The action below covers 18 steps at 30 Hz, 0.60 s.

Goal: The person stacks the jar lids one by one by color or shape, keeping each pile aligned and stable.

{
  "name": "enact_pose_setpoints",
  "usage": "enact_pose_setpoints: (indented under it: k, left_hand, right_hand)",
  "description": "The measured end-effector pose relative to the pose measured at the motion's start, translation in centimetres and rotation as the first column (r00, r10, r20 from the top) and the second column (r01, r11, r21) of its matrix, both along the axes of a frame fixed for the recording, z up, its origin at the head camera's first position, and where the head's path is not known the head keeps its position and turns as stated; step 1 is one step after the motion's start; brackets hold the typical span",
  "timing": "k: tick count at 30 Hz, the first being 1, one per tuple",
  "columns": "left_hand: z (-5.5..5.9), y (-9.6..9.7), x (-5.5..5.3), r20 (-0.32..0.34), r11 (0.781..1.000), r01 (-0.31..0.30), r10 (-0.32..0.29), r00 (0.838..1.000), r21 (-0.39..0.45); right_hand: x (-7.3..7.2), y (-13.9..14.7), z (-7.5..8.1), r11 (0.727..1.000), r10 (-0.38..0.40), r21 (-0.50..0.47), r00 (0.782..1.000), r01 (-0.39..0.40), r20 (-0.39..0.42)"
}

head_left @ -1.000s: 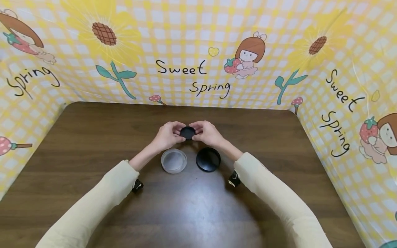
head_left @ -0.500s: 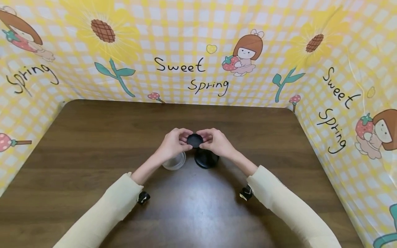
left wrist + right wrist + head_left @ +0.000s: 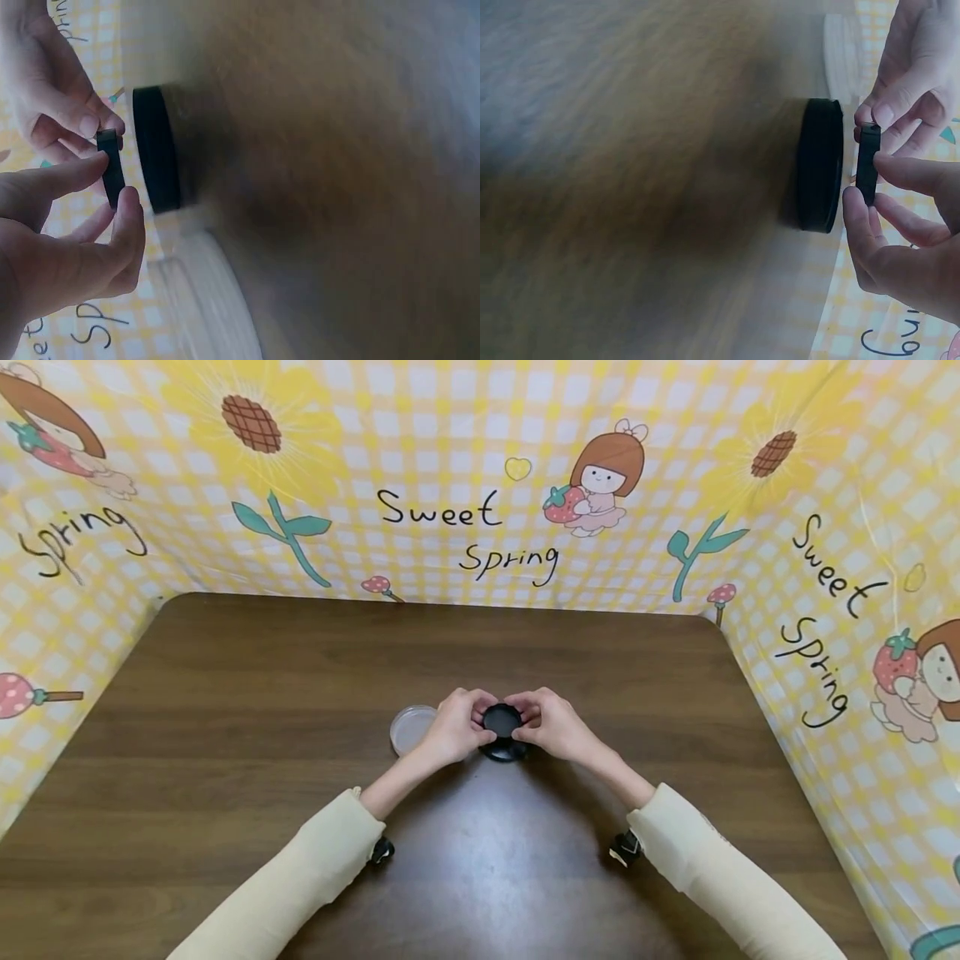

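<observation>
Between my two hands is a small round black lid (image 3: 502, 721) with a thin raised rim. The left hand (image 3: 455, 728) pinches its left edge between thumb and fingers, and the right hand (image 3: 553, 727) pinches the right edge. Directly beneath sits a larger round black lid (image 3: 504, 752) on the table, partly covered by the small one in the head view. Both wrist views show a gap between the small lid (image 3: 112, 171) and the larger lid (image 3: 821, 166). A shallow clear round dish (image 3: 407, 730) stands left of them, partly behind the left hand.
The brown wood-grain table (image 3: 285, 693) carries these things near its middle. A yellow checked cloth (image 3: 435, 435) with printed flowers and lettering walls off the back and both sides. Black wrist cameras hang below both cream sleeves (image 3: 300, 860).
Both hands have carried the small black lid rightward and toward me, from beyond the two larger pieces to above the larger black lid. My left hand now overlaps the clear dish.
</observation>
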<state>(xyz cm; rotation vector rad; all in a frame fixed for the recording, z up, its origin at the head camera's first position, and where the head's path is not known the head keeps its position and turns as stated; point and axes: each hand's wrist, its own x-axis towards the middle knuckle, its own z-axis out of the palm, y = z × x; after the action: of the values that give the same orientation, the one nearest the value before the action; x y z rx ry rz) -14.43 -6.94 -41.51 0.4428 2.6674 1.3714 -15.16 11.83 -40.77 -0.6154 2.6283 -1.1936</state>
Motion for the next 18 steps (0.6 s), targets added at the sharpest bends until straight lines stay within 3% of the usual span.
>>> enact_pose_setpoints:
  k: [6,18]
  left_hand:
    - [-0.4,0.8,0.1,-0.039,0.997,-0.008,0.005,0.999,-0.075]
    - [-0.7,1.1,0.3,-0.017,0.99,-0.019,0.017,1.0,-0.142]
  right_hand:
    - [0.2,0.4,-0.4,1.0,0.009,0.022,1.0,-0.008,-0.019]
    - [0.4,0.3,-1.5,1.0,0.013,0.023,0.998,-0.011,-0.056]
